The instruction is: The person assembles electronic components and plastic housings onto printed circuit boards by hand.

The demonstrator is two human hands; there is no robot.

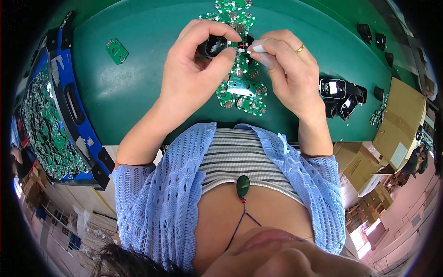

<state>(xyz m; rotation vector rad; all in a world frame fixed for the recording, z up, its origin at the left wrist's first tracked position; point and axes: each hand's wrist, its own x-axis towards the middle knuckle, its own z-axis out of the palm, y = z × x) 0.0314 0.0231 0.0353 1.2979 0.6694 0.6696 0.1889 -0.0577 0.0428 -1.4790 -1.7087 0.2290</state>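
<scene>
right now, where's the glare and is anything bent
Head view: pale sheen on the table, left of the left hand; same head view: white glare on one board; head view again: table edges bow, picture corners are black.

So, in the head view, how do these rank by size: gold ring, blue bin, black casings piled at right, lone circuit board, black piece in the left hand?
1. Blue bin
2. Piled black casings
3. Lone circuit board and black piece: unsure, as the left hand partly covers the piece
4. Gold ring
</scene>
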